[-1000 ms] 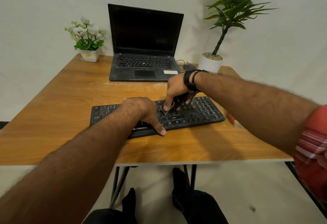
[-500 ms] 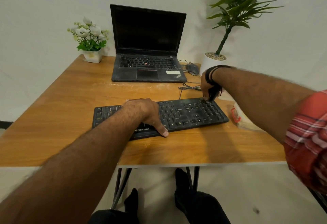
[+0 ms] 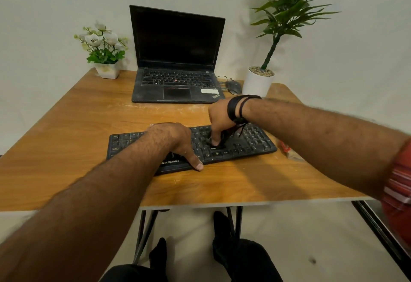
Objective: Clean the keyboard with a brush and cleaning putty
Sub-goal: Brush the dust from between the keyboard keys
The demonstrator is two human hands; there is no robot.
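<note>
Both hands are down on the keyboard (image 3: 251, 141). Left hand (image 3: 175, 141) lies flat over the middle keys, fingers relaxed, its thumb reaching the front edge at about 5 o'clock of the palm. Right hand (image 3: 220, 119) points its fingers down onto the keys just to the left hand's 2 o'clock, curled around something dark; I judge it the brush (image 3: 224, 139), though its shape is too blurred to be sure.

Judging by its thin plastic body, the keyboard is light, stiff and apt to slide on the smooth table (image 3: 66, 148), so pinning it from above suits it. Loose keycaps want gentle strokes. Its long axis runs roughly 9 to 3 o'clock, right end tipped slightly away, front edge facing the person, near the table's front edge.
</note>
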